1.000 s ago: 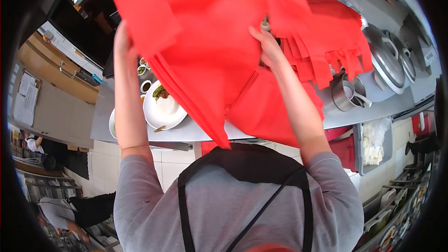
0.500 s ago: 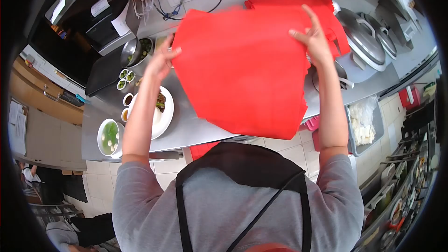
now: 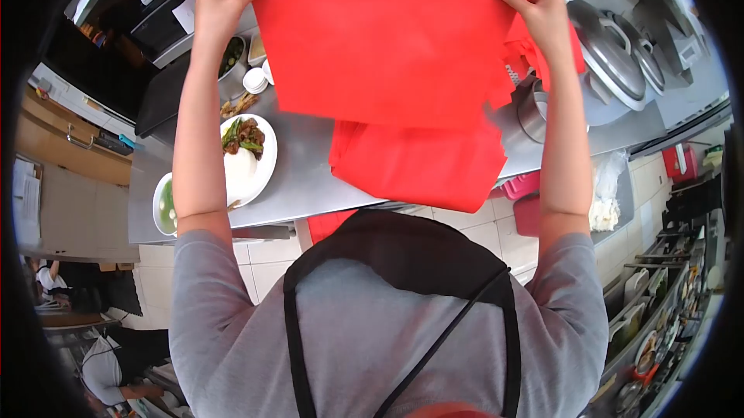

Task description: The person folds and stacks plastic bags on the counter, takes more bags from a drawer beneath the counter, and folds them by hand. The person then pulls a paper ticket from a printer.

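A large red non-woven fabric bag (image 3: 380, 46) with zigzag-cut side edges hangs spread out in front of me. My left hand (image 3: 225, 1) pinches its upper left corner, thumb towards me. On the other side my right hand (image 3: 539, 7) grips the upper right edge between thumb and fingers. The lower part (image 3: 418, 166) of the red fabric lies folded over the counter's front edge. Behind my right hand, more red fabric (image 3: 535, 38) rests on the counter, partly hidden.
On the steel counter (image 3: 298, 158), a white plate (image 3: 267, 158) of rice and meat with greens stands left, beside a bowl of green soup (image 3: 164, 205). Steel pot lids (image 3: 612, 54) and a pot (image 3: 533, 112) are right. Another person (image 3: 105, 368) is at lower left.
Both hands have risen and moved farther apart, and their fingers have closed on the red bag's upper edge. The fabric's top has lifted, and its lower part now shows a fold.
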`<move>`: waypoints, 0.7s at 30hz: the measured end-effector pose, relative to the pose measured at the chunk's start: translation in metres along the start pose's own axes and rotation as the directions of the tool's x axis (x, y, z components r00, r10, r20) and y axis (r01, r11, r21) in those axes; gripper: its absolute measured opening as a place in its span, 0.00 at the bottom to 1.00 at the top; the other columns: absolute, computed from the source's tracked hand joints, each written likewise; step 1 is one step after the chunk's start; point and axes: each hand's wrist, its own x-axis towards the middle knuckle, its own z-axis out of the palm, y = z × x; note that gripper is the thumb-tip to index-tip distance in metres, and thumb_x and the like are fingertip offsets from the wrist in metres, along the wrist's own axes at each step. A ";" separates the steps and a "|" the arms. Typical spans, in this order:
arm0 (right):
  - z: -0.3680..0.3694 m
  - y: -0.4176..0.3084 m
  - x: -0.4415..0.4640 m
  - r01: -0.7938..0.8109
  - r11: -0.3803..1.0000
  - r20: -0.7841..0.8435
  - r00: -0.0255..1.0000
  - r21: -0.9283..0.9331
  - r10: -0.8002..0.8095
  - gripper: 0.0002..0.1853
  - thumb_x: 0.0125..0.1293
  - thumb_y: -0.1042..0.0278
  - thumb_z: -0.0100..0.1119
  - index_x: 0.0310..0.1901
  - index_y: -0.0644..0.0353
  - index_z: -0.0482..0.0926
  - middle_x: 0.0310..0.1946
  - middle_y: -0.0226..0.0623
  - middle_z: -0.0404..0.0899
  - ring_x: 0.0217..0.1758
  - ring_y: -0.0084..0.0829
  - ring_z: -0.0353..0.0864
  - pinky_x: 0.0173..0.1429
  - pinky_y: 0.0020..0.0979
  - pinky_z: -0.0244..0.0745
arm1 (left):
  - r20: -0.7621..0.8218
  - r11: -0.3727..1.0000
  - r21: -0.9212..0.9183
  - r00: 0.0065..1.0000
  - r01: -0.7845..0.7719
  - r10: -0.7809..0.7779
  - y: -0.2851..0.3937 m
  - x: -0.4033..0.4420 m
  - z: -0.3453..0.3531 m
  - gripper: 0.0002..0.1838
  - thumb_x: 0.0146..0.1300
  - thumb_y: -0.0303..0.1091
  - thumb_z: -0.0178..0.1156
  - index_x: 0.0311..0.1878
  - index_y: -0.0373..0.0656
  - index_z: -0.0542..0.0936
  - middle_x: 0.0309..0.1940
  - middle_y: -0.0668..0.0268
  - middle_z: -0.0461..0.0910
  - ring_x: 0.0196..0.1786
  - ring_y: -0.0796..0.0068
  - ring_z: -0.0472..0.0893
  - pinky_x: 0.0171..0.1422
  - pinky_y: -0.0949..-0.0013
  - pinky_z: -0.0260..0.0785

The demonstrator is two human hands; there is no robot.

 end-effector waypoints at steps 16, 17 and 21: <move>0.065 0.067 -0.255 -0.594 0.805 0.558 0.666 -0.005 0.495 0.11 0.45 0.87 0.59 0.31 0.63 0.73 0.30 0.31 0.76 0.42 0.23 0.74 0.51 0.25 0.67 | 0.382 0.331 -0.429 0.500 0.841 -0.777 -0.108 -0.302 0.105 0.30 0.51 0.37 0.67 0.54 0.40 0.65 0.39 0.59 0.78 0.45 0.74 0.76 0.49 0.71 0.66; 0.061 0.074 -0.250 -0.612 0.785 0.621 0.581 -0.094 0.527 0.10 0.47 0.86 0.58 0.31 0.63 0.73 0.34 0.33 0.76 0.42 0.27 0.75 0.51 0.26 0.67 | 0.377 0.324 -0.431 0.494 0.842 -0.783 -0.116 -0.295 0.108 0.30 0.51 0.37 0.67 0.54 0.40 0.65 0.39 0.59 0.78 0.45 0.74 0.76 0.49 0.71 0.66; 0.061 0.075 -0.199 -0.182 0.902 0.518 0.766 -0.392 0.380 0.09 0.48 0.84 0.57 0.33 0.63 0.73 0.40 0.37 0.75 0.45 0.35 0.76 0.50 0.31 0.69 | 0.306 0.349 -0.458 0.513 0.818 -0.802 -0.176 -0.243 0.112 0.30 0.51 0.43 0.66 0.53 0.37 0.67 0.40 0.59 0.78 0.40 0.74 0.78 0.42 0.72 0.69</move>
